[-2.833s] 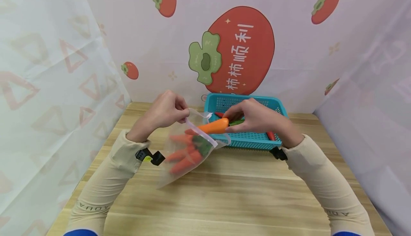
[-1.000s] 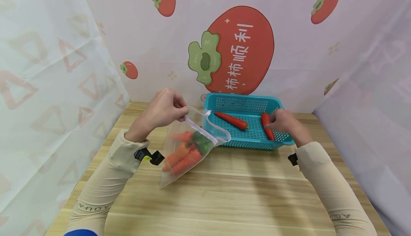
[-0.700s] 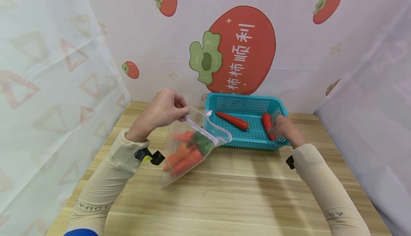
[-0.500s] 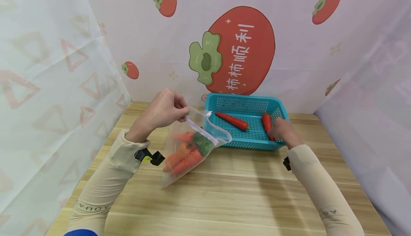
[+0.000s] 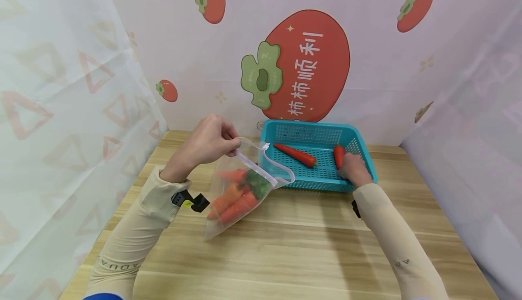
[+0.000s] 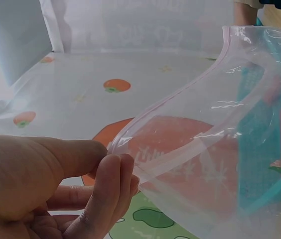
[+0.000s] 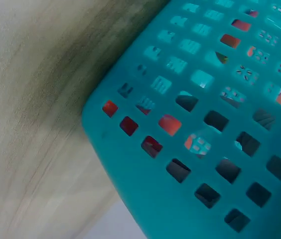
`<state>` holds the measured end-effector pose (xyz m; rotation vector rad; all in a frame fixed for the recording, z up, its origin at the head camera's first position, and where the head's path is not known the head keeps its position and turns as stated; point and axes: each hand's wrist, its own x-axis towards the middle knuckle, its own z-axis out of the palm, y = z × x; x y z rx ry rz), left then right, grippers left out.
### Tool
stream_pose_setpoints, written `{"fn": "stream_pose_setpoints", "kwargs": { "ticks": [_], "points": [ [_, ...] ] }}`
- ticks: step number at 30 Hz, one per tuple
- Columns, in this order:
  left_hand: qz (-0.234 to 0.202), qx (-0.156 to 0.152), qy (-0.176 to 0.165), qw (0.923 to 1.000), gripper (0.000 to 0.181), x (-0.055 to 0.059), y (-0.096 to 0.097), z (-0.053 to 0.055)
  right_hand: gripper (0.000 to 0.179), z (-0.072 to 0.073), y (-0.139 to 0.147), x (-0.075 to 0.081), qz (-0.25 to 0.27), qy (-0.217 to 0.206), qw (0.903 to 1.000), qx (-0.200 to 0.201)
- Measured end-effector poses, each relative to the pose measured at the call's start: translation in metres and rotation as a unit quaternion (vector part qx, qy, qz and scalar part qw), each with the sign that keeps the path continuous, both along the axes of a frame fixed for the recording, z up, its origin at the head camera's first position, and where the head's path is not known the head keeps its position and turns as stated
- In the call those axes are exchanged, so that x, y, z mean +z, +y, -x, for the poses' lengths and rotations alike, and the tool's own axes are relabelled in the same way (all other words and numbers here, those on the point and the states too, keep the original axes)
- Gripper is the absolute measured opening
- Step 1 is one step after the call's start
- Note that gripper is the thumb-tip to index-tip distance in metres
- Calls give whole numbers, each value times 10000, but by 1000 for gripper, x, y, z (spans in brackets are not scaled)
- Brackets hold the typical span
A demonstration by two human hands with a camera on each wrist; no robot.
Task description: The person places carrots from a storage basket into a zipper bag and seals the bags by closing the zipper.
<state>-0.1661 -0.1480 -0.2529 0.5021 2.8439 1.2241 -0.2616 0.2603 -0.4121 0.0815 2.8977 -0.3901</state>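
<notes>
My left hand [image 5: 210, 140] pinches the rim of a clear zip bag [image 5: 216, 227] between thumb and fingers; the left wrist view shows this pinch on the bag [image 6: 180, 164] closely. The bag's mouth gapes toward the basket. Inside lie red and orange tapered vegetables [image 5: 234, 200] and a green leafy-looking piece [image 5: 258, 183]. My right hand [image 5: 354, 169] reaches into the turquoise basket [image 5: 311, 185], over the lower part of a long red vegetable [image 5: 339, 155]. Its fingertips are hidden, so whether they grip is unclear. Another red tapered vegetable [image 5: 297, 155] lies left of it.
The basket stands at the back of a wooden table [image 5: 261, 263], against a wall sheet [image 5: 379, 64] printed with persimmons. Light sheets rise on both sides. In the right wrist view the perforated basket wall [image 7: 125, 174] blocks most of the hand.
An orange carrot with a green top went from my right hand into the bag. Then my right hand moved to the basket's right end and down over the red vegetable. My left hand stays put.
</notes>
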Motion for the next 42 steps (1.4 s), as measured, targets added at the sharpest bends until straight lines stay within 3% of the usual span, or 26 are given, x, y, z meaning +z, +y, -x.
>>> {"fn": "stream_pose_setpoints", "kwargs": {
  "ticks": [7, 18, 27, 33, 42],
  "points": [
    [-41, -20, -32, 10000, 18, -2, 0, 0, 39, 2, -3, -7, 71, -156, 9995, -269],
    [-101, -44, -75, 9999, 18, -6, -1, 1, 37, 2, -2, -8, 65, -17, 9996, -259],
    [-62, -69, -95, 9999, 19, -6, -1, 3, 11, 1, 6, 17, 515, 833, 9952, 2],
    [-51, -76, -69, 9999, 19, -4, -2, 3, 21, -1, 12, 37, 870, 1258, 9881, 127],
    [11, -46, 7, 10000, 19, -3, -3, 1, 31, -7, 30, 61, 1032, 1258, 9864, 250]
  ]
}}
